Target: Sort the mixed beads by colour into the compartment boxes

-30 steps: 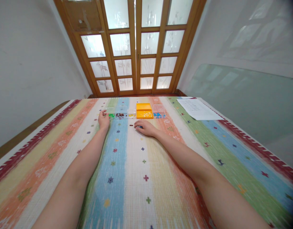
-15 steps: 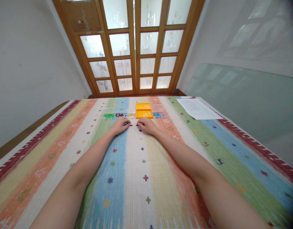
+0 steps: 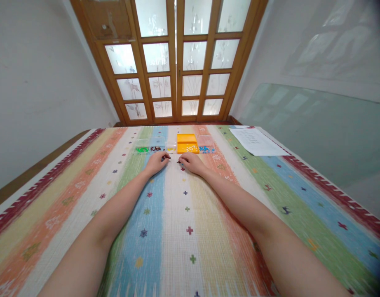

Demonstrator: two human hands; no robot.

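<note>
My left hand [image 3: 157, 163] is pinched on a small dark brown piece [image 3: 168, 157] that sticks out past the fingertips. Across a narrow gap, my right hand [image 3: 191, 162] pinches another small dark piece [image 3: 179, 162], too tiny to name. Just beyond the hands stand clear boxes of small pieces: a green-filled one [image 3: 142, 149], a dark brown one [image 3: 156, 149], a yellow one [image 3: 170, 149] and a blue one [image 3: 206, 149]. Between the yellow and blue lots sits an open orange case [image 3: 188, 138] with white pieces inside.
A striped, patterned tablecloth [image 3: 177, 247] covers the table. Printed white paper [image 3: 256, 141] lies at the far right. Past the table's far edge are wooden doors [image 3: 177, 82] with frosted panes, and a glass sheet [image 3: 316, 123] leans along the right wall.
The dark piece in my left hand has lifted slightly from near the cloth, with the fingertips. My right hand has hardly moved; the view has shifted a little.
</note>
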